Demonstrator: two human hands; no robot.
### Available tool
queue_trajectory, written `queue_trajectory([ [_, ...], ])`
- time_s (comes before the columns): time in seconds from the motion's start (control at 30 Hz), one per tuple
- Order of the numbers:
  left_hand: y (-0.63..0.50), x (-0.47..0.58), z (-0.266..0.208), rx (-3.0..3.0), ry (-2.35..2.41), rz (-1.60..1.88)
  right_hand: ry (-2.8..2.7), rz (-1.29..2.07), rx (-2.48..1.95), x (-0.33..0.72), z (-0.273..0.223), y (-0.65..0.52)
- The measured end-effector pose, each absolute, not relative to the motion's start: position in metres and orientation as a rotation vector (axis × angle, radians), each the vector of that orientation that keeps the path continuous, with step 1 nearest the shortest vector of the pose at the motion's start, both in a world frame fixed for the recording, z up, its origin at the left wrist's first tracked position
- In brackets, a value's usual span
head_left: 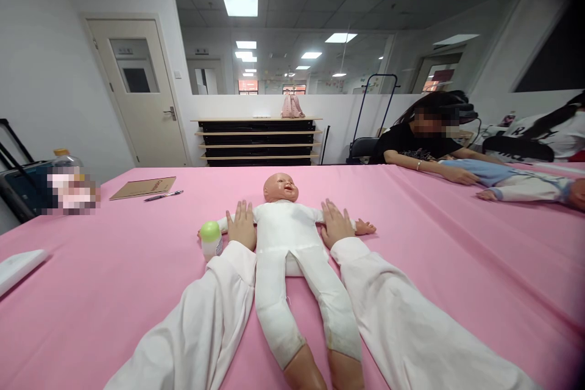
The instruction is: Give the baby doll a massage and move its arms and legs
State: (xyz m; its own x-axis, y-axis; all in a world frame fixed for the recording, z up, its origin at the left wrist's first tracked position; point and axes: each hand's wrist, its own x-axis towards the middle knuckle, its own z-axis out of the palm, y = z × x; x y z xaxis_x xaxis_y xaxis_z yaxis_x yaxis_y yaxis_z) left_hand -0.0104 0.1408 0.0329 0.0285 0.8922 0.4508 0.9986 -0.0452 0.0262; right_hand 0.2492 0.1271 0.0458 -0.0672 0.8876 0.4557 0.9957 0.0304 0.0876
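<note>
A baby doll with a white cloth body lies on its back on the pink-covered table, head away from me and legs toward me. My left hand lies flat over the doll's arm on the left, fingers stretched out. Over the arm on the right rests my right hand, its fingers extended and slightly spread. Both of the doll's hands stick out past mine. Just left of my left wrist stands a small bottle with a green cap, partly covering the doll's hand.
A brown notebook and a pen lie at the far left. A white object sits at the left edge. To the right, another person handles a doll in blue clothing.
</note>
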Motion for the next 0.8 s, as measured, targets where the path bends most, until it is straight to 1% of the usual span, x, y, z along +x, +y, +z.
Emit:
queue_trajectory([
  [0.1,0.143,-0.010,0.031,-2.179,-1.846,-0.475,-2.211,-0.400,-1.848,0.244,0.046,0.128],
  [0.2,0.144,-0.011,0.029,-2.220,-1.866,-0.482,-2.207,-0.344,-1.884,0.245,0.042,0.130],
  [0.4,0.144,-0.014,0.026,-2.087,-1.998,-0.580,-2.026,-0.389,-2.022,0.253,0.033,0.135],
  [0.6,0.141,-0.014,0.028,-1.823,-2.159,-0.613,-1.769,-0.524,-2.191,0.258,0.029,0.134],
  [0.7,0.140,-0.013,0.030,-1.850,-2.114,-0.591,-1.834,-0.602,-2.092,0.256,0.032,0.133],
  [0.8,0.141,-0.012,0.031,-2.021,-1.989,-0.551,-2.082,-0.588,-1.877,0.251,0.036,0.132],
])
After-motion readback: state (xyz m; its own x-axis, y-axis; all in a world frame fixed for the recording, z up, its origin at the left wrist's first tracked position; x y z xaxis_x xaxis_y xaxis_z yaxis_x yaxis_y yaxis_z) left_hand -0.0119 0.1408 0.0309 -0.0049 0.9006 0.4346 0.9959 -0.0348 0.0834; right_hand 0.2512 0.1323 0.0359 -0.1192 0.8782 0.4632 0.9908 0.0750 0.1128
